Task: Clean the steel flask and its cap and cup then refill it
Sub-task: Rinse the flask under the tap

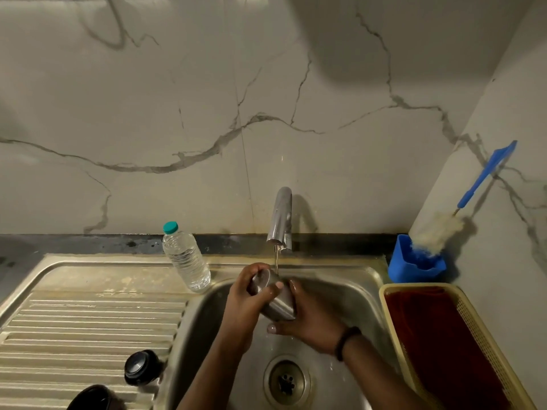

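Observation:
Over the sink basin [349, 291] both my hands hold a small steel cup [276, 303], tilted with its mouth up and to the left. My left hand [247, 297] grips it near the mouth. My right hand [307, 318] wraps its lower part from the right. A thin stream of water falls from the tap [281, 220] onto the cup's rim. The black flask cap [141, 367] stands on the draining board [88, 321]. A dark rounded object [93, 399], partly cut off by the frame's bottom edge, lies beside it.
A clear water bottle with a teal cap [185, 257] stands on the sink's rim, left of the tap. At the right stand a blue holder [414, 261] with a bottle brush [461, 214] and a yellow basket [479, 327] lined with red cloth.

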`<state>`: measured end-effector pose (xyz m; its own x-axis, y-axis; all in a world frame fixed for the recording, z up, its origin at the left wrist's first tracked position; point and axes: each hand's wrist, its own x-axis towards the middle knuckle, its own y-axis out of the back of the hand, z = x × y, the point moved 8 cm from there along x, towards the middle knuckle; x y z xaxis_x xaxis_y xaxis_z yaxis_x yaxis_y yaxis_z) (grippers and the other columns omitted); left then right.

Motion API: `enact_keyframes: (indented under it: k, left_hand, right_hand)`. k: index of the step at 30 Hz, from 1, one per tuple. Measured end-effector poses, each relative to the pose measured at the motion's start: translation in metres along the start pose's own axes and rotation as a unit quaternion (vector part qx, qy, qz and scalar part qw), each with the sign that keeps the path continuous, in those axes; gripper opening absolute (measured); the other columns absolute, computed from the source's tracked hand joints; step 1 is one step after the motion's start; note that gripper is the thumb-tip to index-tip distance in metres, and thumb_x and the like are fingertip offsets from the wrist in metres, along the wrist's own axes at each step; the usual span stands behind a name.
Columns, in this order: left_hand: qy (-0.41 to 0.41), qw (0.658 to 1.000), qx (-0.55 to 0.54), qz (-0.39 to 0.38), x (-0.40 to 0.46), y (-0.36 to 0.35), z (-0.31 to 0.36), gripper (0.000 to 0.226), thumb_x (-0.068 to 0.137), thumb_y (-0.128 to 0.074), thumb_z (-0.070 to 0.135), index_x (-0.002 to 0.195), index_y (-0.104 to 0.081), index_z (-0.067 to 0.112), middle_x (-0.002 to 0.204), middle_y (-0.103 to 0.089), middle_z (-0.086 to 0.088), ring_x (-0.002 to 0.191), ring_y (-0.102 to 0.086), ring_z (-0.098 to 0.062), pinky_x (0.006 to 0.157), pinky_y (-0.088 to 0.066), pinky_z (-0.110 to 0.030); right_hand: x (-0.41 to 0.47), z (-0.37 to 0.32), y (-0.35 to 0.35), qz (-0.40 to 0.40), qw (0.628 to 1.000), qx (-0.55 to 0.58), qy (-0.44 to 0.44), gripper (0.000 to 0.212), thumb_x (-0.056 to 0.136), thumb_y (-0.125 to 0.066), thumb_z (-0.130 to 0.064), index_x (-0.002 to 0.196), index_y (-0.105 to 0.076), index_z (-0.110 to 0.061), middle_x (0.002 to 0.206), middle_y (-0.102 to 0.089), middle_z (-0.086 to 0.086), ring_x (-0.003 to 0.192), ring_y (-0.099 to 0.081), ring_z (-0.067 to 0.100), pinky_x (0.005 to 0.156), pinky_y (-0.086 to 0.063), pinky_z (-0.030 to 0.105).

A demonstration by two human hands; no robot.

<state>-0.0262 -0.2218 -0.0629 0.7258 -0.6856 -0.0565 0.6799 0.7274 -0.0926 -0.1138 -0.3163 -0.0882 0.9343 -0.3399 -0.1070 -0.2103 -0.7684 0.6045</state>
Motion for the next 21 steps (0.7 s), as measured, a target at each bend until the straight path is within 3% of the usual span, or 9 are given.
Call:
enact_keyframes:
  k: [2, 4, 8, 12, 14, 16, 17, 19, 21]
  left_hand:
    - [-0.018, 0.998, -0.002, -0.054, -0.001, -0.007, 0.005, 0.048, 0.07, -0.081, 0.028, 0.114, -0.065, 0.015, 0.107, -0.071, -0.007, 0.1, -0.07, -0.025, 0.077, -0.057, -0.03]
    - [-0.02, 0.997, 0.027, -0.07, -0.002, -0.015, 0.008, 0.048, 0.073, -0.083, 0.028, 0.115, -0.064, 0.014, 0.107, -0.071, -0.004, 0.101, -0.069, -0.021, 0.079, -0.057, -0.031]
    - [0.036, 0.995, 0.071, 0.06, 0.005, -0.014, 0.004, 0.028, 0.085, -0.075, 0.033, 0.108, -0.065, 0.02, 0.103, -0.07, 0.0, 0.099, -0.068, -0.02, 0.076, -0.053, -0.026]
    - [0.116, 0.981, 0.094, 0.121, -0.003, -0.019, -0.007, 0.033, 0.086, -0.074, 0.044, 0.101, -0.056, 0.021, 0.099, -0.063, -0.002, 0.089, -0.061, -0.015, 0.065, -0.044, -0.022]
    - [0.108, 0.98, 0.105, 0.132, -0.005, -0.017, -0.009, 0.033, 0.086, -0.074, 0.041, 0.104, -0.06, 0.017, 0.098, -0.064, -0.003, 0.087, -0.062, -0.016, 0.066, -0.044, -0.023]
    - [0.092, 0.981, 0.098, 0.142, -0.004, -0.009, -0.009, 0.029, 0.087, -0.074, 0.033, 0.106, -0.063, 0.015, 0.1, -0.067, -0.006, 0.089, -0.064, -0.018, 0.07, -0.046, -0.025]
    - [0.082, 0.983, 0.092, 0.136, -0.002, -0.004, -0.01, 0.025, 0.088, -0.073, 0.029, 0.107, -0.064, 0.016, 0.101, -0.068, -0.006, 0.091, -0.065, -0.019, 0.071, -0.047, -0.025]
    - [0.063, 0.99, 0.078, 0.103, 0.001, -0.001, -0.01, 0.021, 0.088, -0.072, 0.023, 0.107, -0.065, 0.018, 0.103, -0.069, -0.005, 0.092, -0.067, -0.019, 0.072, -0.05, -0.026]
    - [0.054, 0.994, 0.061, 0.07, 0.002, -0.004, -0.01, 0.018, 0.088, -0.071, 0.019, 0.106, -0.066, 0.02, 0.102, -0.07, -0.004, 0.093, -0.069, -0.022, 0.071, -0.053, -0.029]
  right_hand:
    - [-0.004, -0.002, 0.007, -0.09, 0.994, 0.053, 0.008, 0.084, 0.069, -0.078, -0.055, 0.14, -0.034, -0.04, 0.136, -0.05, -0.016, 0.121, -0.049, 0.0, 0.104, -0.046, 0.03]
    - [-0.008, 0.001, 0.011, -0.097, 0.993, 0.072, 0.007, 0.08, 0.073, -0.08, -0.047, 0.139, -0.035, -0.039, 0.134, -0.051, -0.015, 0.119, -0.05, -0.001, 0.102, -0.047, 0.026]
    - [-0.008, 0.016, 0.009, 0.072, 0.993, 0.079, -0.039, 0.071, 0.068, -0.082, -0.047, 0.126, -0.043, -0.041, 0.122, -0.054, -0.02, 0.11, -0.055, 0.0, 0.093, -0.052, 0.026]
    - [-0.011, 0.02, 0.003, 0.208, 0.956, -0.196, -0.063, 0.081, 0.062, -0.08, -0.059, 0.128, -0.045, -0.028, 0.123, -0.059, -0.008, 0.111, -0.058, 0.013, 0.092, -0.05, 0.032]
    - [-0.017, 0.008, 0.006, 0.255, 0.93, -0.259, -0.044, 0.085, 0.055, -0.082, -0.063, 0.123, -0.048, -0.026, 0.118, -0.063, -0.004, 0.105, -0.062, 0.017, 0.087, -0.052, 0.035]
    - [-0.014, 0.006, 0.005, 0.213, 0.947, -0.238, -0.028, 0.085, 0.064, -0.076, -0.065, 0.133, -0.043, -0.028, 0.133, -0.051, -0.007, 0.12, -0.051, 0.015, 0.101, -0.043, 0.035]
    - [-0.011, 0.011, 0.004, 0.151, 0.972, -0.176, -0.033, 0.084, 0.067, -0.075, -0.063, 0.136, -0.039, -0.032, 0.137, -0.045, -0.011, 0.125, -0.045, 0.012, 0.106, -0.039, 0.032]
    - [-0.006, 0.014, 0.005, 0.044, 0.998, -0.003, -0.038, 0.08, 0.066, -0.081, -0.056, 0.133, -0.039, -0.041, 0.133, -0.047, -0.018, 0.121, -0.048, 0.006, 0.102, -0.046, 0.03]
    - [-0.007, 0.011, 0.005, 0.008, 0.993, 0.108, -0.037, 0.078, 0.062, -0.085, -0.05, 0.127, -0.041, -0.047, 0.124, -0.055, -0.02, 0.111, -0.056, 0.002, 0.093, -0.054, 0.031]
